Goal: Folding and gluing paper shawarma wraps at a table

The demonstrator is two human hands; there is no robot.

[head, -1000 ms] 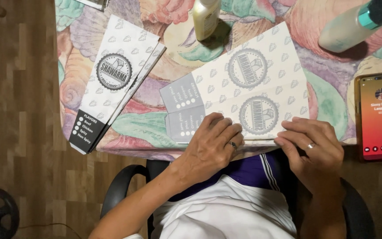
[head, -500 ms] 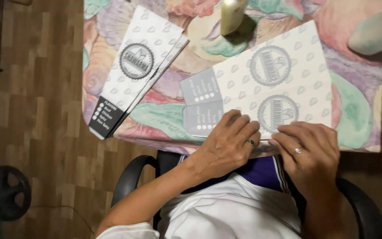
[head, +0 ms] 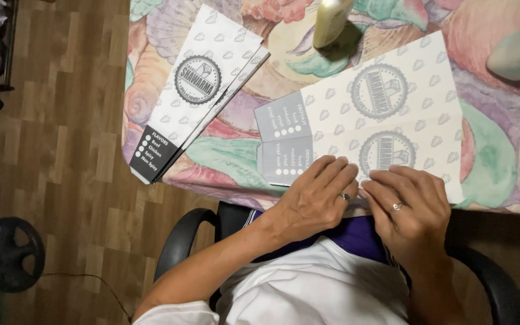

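Pressing flat on the unfolded printed carton sheet point(head: 386, 114), both hands sit at the near edge of the surface point(head: 501, 162): the left hand point(head: 314, 195) and right hand point(head: 413, 204) lie side by side, fingers extended, gripping nothing. A folded carton point(head: 197, 90) lies toward the left edge, and a pale bottle point(head: 332, 21) stands at the far edge.

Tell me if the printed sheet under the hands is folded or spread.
Spread flat: printed sheet lies open on the tablecloth, both hands pressing its near edge.
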